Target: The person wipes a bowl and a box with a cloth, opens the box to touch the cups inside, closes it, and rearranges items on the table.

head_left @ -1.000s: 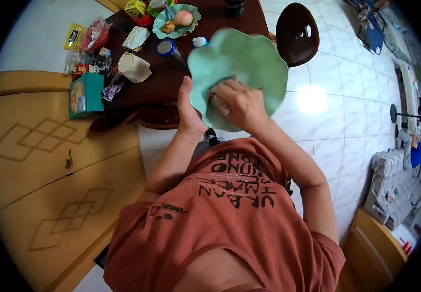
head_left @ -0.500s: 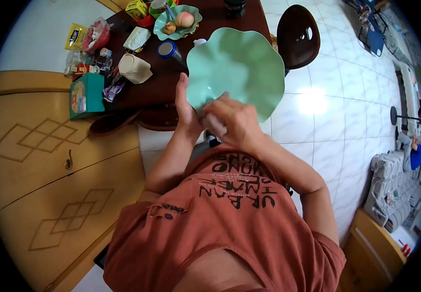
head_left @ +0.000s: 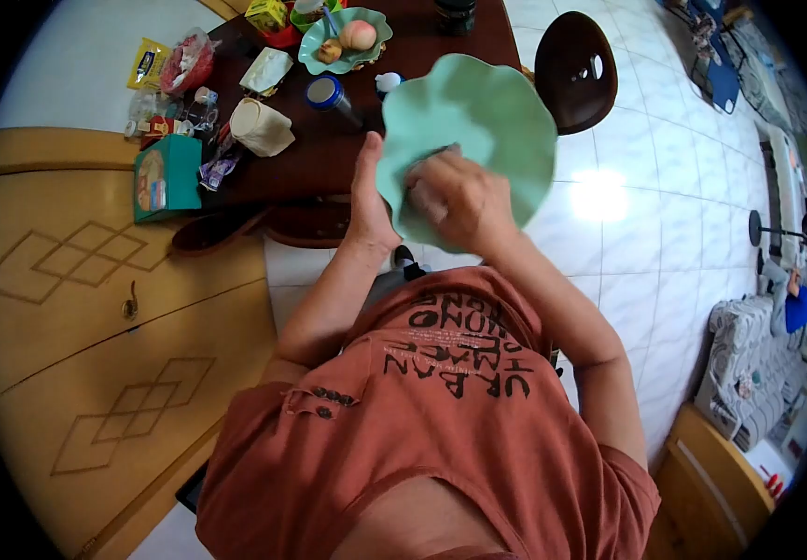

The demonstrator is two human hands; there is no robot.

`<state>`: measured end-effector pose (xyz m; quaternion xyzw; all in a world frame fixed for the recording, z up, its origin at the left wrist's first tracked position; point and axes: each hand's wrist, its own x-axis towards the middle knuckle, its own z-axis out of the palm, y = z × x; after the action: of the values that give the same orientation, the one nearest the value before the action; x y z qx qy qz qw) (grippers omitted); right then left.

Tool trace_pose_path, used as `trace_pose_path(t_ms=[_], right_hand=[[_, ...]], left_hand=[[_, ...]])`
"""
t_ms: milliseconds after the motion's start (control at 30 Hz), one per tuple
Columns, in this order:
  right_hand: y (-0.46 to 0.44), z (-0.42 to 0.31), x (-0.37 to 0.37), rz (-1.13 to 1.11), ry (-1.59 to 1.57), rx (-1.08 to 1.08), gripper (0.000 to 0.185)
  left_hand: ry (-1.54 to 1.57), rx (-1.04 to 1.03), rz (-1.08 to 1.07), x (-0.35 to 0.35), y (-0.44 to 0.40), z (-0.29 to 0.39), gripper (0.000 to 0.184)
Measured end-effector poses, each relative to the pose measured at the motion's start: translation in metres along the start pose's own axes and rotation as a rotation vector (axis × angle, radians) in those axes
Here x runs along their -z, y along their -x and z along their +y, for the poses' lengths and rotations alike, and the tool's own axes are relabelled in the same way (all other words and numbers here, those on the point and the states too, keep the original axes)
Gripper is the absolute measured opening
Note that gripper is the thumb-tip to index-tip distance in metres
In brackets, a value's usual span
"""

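Note:
A large pale green bowl (head_left: 478, 112) with a wavy rim is held up in front of my body, tilted so its inside shows. My left hand (head_left: 369, 201) grips its left edge, thumb upright along the rim and the other fingers hidden behind the bowl. My right hand (head_left: 467, 201) is inside the lower left part of the bowl, its fingers closed on a greyish cloth (head_left: 429, 200) pressed against the inner surface. Part of the cloth is hidden under the fingers.
Behind the bowl, a dark table (head_left: 310, 154) carries a blue-lidded jar (head_left: 325, 91), a paper roll (head_left: 260, 128), a fruit dish (head_left: 313, 62) and a teal box (head_left: 180, 173). A brown chair (head_left: 571, 79) stands right of it. A person in blue (head_left: 799, 308) is far right.
My right hand and the cloth have moved from the bowl's lower edge up and right, back inside it. The bowl has shifted slightly right, with my left hand still on its edge.

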<state>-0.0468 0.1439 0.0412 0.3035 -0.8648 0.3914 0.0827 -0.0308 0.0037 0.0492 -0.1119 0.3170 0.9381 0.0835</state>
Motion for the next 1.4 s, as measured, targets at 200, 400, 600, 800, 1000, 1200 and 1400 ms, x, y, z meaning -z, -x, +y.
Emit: trace_pose_path(t_ms=[200, 400, 600, 800, 1000, 1200, 1400], right_hand=[[-0.011, 0.022, 0.006, 0.122, -0.025, -0.061, 0.013], [-0.015, 0.011, -0.012, 0.195, -0.023, -0.128, 0.016], [-0.004, -0.017, 0.006, 0.009, -0.239, -0.050, 0.019], [-0.012, 0.009, 0.002, 0.054, -0.094, -0.128, 0.021], [-0.004, -0.017, 0.018, 0.042, -0.272, -0.092, 0.026], [-0.008, -0.019, 0.012, 0.100, -0.176, -0.002, 0.021], [-0.001, -0.037, 0.007, 0.142, -0.208, 0.113, 0.017]], left_hand=[[-0.061, 0.099, -0.197, 0.028, -0.006, 0.001, 0.076], [-0.045, -0.063, -0.086, 0.026, 0.007, -0.044, 0.108], [-0.197, 0.006, -0.005, 0.034, 0.006, -0.016, 0.087], [-0.096, -0.021, -0.013, 0.012, 0.003, -0.013, 0.076], [-0.070, 0.052, -0.123, 0.029, 0.006, -0.007, 0.069], [-0.085, 0.024, -0.041, 0.009, 0.006, -0.007, 0.063], [-0.227, -0.012, -0.071, 0.019, 0.007, -0.006, 0.063]])
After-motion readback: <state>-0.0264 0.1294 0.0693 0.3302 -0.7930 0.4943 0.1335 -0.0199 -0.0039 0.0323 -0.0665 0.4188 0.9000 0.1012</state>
